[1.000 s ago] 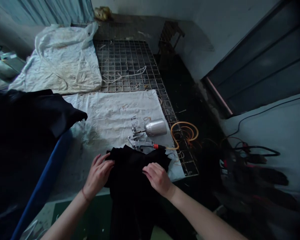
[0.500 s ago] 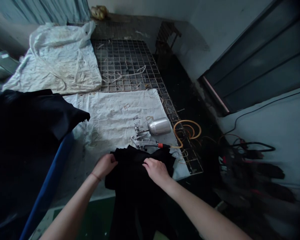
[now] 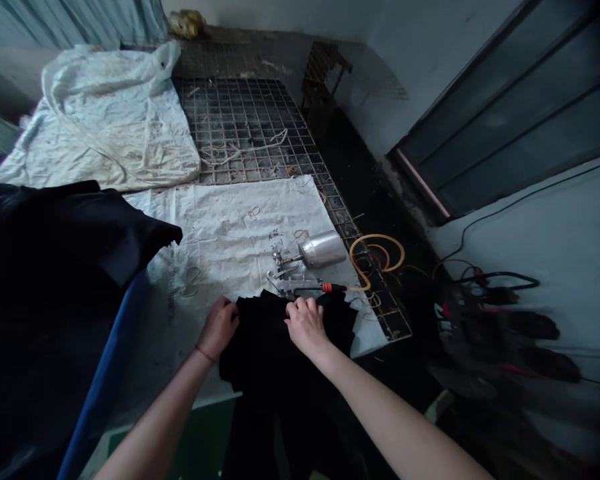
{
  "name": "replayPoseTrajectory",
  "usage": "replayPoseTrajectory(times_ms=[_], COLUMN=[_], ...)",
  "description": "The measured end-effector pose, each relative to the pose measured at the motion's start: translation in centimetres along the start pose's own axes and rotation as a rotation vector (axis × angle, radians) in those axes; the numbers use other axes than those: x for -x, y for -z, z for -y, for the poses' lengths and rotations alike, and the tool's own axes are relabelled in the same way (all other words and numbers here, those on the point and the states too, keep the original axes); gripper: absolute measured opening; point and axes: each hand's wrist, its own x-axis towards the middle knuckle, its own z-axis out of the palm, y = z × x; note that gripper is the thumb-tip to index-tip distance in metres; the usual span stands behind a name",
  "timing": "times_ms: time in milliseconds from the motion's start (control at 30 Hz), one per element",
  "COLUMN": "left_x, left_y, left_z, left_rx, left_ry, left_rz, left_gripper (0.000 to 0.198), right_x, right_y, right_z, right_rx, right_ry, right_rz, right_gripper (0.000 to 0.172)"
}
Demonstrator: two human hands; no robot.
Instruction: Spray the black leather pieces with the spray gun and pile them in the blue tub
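A stack of black fabric pieces [image 3: 265, 347] with jagged far edges lies in front of me, its near part hanging down toward my body. My left hand [image 3: 221, 327] pinches the left edge of this cloth, fingers closed. On its upper side, right of the middle, my right hand [image 3: 306, 327] has its fingers curled down and gripping the fabric; the fingertips are partly hidden. Just beyond the cloth's far edge lies a metal spray gun [image 3: 295, 285] on its side, its silver cup [image 3: 324, 249] pointing right. A yellowish hose [image 3: 361, 277] leads off from its handle.
White sheeting [image 3: 215, 220] covers the near part of a wire-grid table [image 3: 250, 110]. At left, a large black fabric pile [image 3: 55, 267] lies by a blue edge [image 3: 107, 360]. Crumpled white sheeting [image 3: 120, 127] lies behind it. Dark equipment [image 3: 495, 320] stands at right.
My right hand has gone from a flatter pinch to more curled fingers, slightly farther forward on the cloth. My left hand still holds the left edge. The view has shifted slightly.
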Motion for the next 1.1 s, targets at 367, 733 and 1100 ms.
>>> replayPoseTrajectory(times_ms=[367, 733, 1100], left_x=[4.3, 6.5, 10.7], left_y=[3.1, 4.0, 3.9], left_z=[-0.6, -1.9, -5.7], left_rx=[0.354, 0.756, 0.832], left_ry=[0.064, 0.285, 0.438], left_rz=[0.056, -0.058, 0.239], left_gripper=[0.004, 0.052, 0.032], right_x=[-0.1, -2.2, 5.2], right_y=[2.2, 2.2, 8.0], right_z=[-0.2, 0.1, -1.1], right_rx=[-0.131, -0.701, -0.815], right_ry=[0.2, 0.272, 0.162], right_rz=[-0.009, 0.341, 0.555], right_gripper=[0.054, 0.013, 0.017])
